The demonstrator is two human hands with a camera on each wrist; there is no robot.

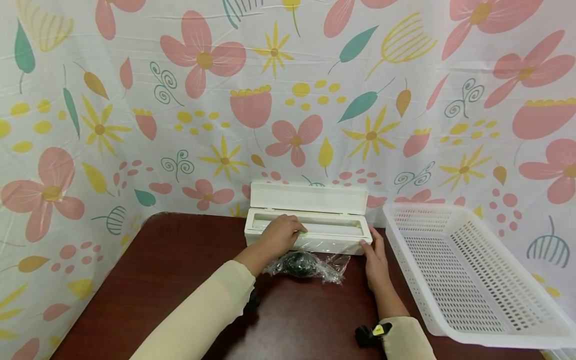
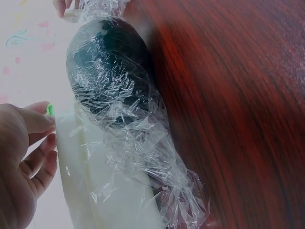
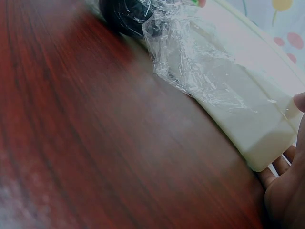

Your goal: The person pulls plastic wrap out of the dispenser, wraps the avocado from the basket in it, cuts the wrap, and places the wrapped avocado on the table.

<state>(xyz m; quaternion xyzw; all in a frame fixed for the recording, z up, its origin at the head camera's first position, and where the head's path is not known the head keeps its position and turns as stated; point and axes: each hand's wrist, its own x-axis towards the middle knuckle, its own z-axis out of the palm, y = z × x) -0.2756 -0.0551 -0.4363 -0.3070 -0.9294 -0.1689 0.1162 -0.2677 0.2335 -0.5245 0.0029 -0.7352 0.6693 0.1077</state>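
Note:
A white cling film dispenser box (image 1: pixel 310 231) stands at the back of the dark red table (image 1: pixel 171 280) with its lid (image 1: pixel 308 197) up. My left hand (image 1: pixel 294 231) lies over the box's front edge, its thumb and fingertips pinching a small green cutter slider (image 2: pixel 49 109). My right hand (image 1: pixel 371 241) touches the box's right end with straight fingers (image 3: pixel 281 164), the thumb (image 3: pixel 300 101) above. In front of the box lies a dark round object wrapped in cling film (image 1: pixel 299 264), whose film (image 3: pixel 190 57) still runs up to the box.
A white perforated plastic basket (image 1: pixel 472 270) sits on the table's right side, close to my right forearm. A flowered cloth (image 1: pixel 288 100) hangs behind and around the table. The table's left half shows bare wood.

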